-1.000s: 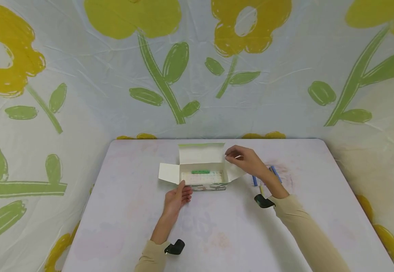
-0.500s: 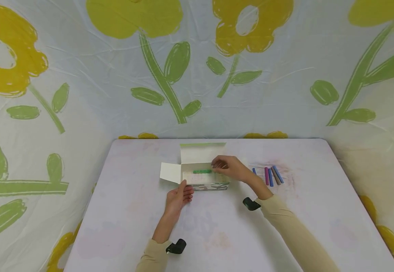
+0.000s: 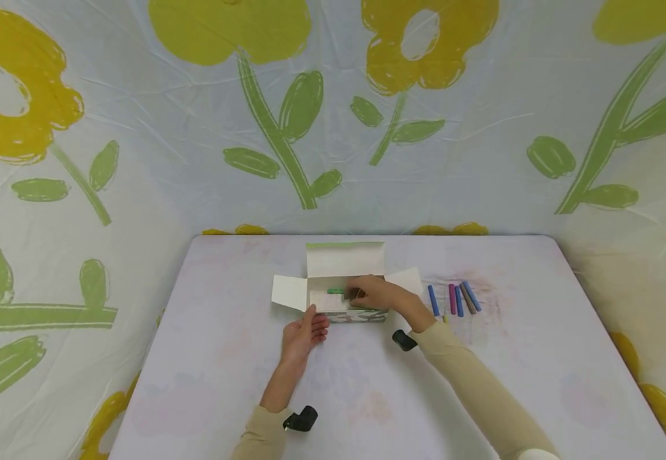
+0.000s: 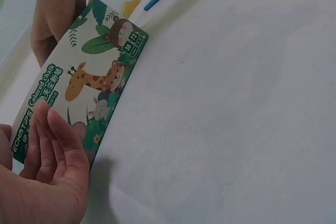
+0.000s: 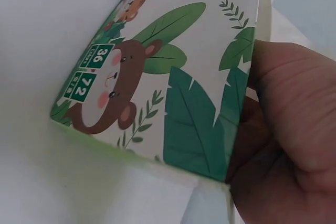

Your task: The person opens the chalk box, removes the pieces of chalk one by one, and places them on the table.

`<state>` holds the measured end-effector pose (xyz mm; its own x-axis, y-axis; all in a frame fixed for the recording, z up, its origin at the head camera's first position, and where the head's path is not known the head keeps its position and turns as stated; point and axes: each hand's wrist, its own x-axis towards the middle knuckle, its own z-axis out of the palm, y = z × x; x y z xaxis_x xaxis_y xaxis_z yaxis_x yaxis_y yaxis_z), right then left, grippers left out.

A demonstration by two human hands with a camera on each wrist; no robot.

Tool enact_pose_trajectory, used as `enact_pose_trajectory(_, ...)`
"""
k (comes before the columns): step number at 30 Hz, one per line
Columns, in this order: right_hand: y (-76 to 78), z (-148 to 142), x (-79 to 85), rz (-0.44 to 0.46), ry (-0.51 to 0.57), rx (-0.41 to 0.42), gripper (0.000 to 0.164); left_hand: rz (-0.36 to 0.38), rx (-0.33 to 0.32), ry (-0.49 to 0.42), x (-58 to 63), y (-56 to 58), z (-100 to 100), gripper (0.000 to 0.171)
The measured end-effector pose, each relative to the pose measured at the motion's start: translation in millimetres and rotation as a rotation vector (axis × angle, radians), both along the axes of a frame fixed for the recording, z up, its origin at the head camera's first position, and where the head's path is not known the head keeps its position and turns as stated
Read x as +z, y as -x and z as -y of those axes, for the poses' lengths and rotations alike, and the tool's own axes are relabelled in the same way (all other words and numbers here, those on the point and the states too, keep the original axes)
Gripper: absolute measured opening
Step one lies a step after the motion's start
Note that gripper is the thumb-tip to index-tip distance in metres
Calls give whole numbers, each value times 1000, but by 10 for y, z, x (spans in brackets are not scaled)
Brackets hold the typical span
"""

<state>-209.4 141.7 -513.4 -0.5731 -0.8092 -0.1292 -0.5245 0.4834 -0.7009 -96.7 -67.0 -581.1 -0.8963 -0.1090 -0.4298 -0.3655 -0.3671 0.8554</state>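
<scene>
An open colored chalk box point(image 3: 356, 316), printed with cartoon animals, stands on the table, its lid and side flaps folded out. My left hand point(image 3: 298, 338) grips its front left corner, thumb at the rim and fingers against the front wall. Inside, a green chalk stick point(image 3: 335, 291) lies on the pale contents. My right hand point(image 3: 376, 292) reaches into the box's right half, fingers bent downward. In the right wrist view the printed front wall point(image 5: 152, 87) hides the fingertips of my right hand point(image 5: 294, 124), so I cannot tell whether they hold anything.
Loose chalk sticks lie right of the box: a blue one point(image 3: 433, 300), a magenta one point(image 3: 452, 299), a brown one point(image 3: 468, 298), more blue ones and a yellow one point(image 3: 445, 319). A flower-printed cloth point(image 3: 459, 172) rises behind the table point(image 3: 367, 396).
My right hand has moved left and down from beside the raised lid into the box, uncovering the loose chalk and the right flap. The left hand keeps its place on the box.
</scene>
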Motion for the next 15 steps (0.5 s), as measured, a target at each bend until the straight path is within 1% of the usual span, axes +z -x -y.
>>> enact_pose_trajectory(2,17,36,2,3,-49,3,15,-4,7,-5,-3,-3,-7,51)
enact_pose_trajectory(6,66,106,-27,48,-133,2,14,-7,22,-12,0,-7,-24,51)
enact_pose_trajectory(15,147,190,-52,106,-225,33,10,-9,68,-33,-11,1,-68,51)
